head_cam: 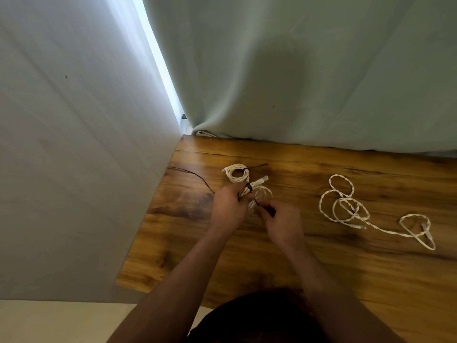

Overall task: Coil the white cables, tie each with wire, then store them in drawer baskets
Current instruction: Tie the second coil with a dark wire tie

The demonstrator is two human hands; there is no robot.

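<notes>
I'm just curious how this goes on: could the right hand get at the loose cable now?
Probably yes: only bare table lies between the right hand and the loose cable. But it pinches the wire on the coil, so it must let go first.

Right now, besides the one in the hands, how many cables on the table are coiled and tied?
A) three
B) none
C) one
C: one tied coil lies beyond the left hand; the cable at the right sprawls loose.
</notes>
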